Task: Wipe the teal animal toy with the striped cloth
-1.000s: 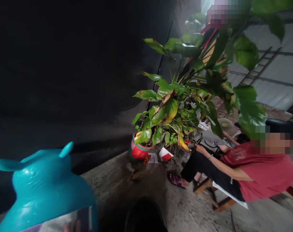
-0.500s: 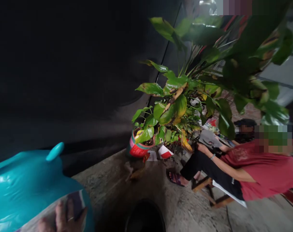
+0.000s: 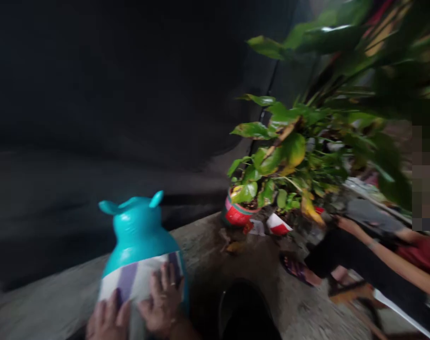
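- Two hands bear on one object: a teal jug-shaped vessel (image 3: 139, 238) with a purple-and-white striped band round its belly, held low and left of centre in the head view, over a rough concrete ledge (image 3: 204, 241); whether its base rests on the ledge or hangs clear cannot be told.
- Left hand (image 3: 108, 321): fingers spread flat against the lower left of the band; palm pressed on, not closed round anything.
- Right hand (image 3: 163, 302): fingers splayed wide over the right of the band, a ring on one finger; likewise a flat bracing hold.
- Surface finish: glossy, with bright highlights on the shoulder; judged smooth and likely slippery under flat palms, more so if damp.
- Build: rigid-looking shell, bulbous body narrowing to a neck with two small horn-like lugs at the top; plastic or glazed ware cannot be told, so it should be treated as breakable against the concrete.
- Weight: contents not visible; the two-handed hold suggests some bulk or load, a judgement only.
- Best purchase, as judged: both palms opposed at the widest part of the belly, as now, or one hand beneath the base; the lugs look too small to carry it.
- Surroundings: a dark round container (image 3: 245, 309) just right of the hands; a potted plant (image 3: 271, 165) in a red pot further along; another person's arm (image 3: 378, 250) reaches in at right, well apart.
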### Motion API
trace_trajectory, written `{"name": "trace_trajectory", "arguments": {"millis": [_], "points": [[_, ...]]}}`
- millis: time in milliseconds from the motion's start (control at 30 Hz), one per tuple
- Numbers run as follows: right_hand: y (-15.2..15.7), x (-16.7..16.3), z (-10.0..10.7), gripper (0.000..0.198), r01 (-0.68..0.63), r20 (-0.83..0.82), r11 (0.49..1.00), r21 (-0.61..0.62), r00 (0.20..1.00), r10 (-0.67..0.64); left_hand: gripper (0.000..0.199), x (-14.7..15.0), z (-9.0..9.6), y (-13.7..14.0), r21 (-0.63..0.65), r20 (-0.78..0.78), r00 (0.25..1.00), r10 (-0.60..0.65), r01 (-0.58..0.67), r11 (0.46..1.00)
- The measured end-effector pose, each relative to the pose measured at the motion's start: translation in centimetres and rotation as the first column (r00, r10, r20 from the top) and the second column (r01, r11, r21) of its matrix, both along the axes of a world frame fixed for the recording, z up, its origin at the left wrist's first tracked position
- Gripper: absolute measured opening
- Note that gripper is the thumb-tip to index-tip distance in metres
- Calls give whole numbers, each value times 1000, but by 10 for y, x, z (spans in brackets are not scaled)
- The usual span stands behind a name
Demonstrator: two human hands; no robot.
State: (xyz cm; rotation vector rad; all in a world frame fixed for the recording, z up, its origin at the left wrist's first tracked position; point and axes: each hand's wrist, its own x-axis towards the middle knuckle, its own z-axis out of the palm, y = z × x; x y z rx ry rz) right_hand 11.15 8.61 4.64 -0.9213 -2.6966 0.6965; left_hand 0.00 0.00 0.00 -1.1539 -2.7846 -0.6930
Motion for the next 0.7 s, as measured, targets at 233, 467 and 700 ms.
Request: {"name": "trace_trajectory", "arguments": {"millis": [233,467,700], "points": [[-42,10,-32,59,331,197,936,119,916,-349,55,31,7,-26,-144,254,924,287,-257,955],[-5,-44,-26,73,418,272,899,132,857,-439,51,28,13,-14,-357,258,913,316,-214,909],[87,-83,-50,71,241,-51,970,20,969,-240,58,-5,7,47,-221,-19,967,253,-250,943]]}}
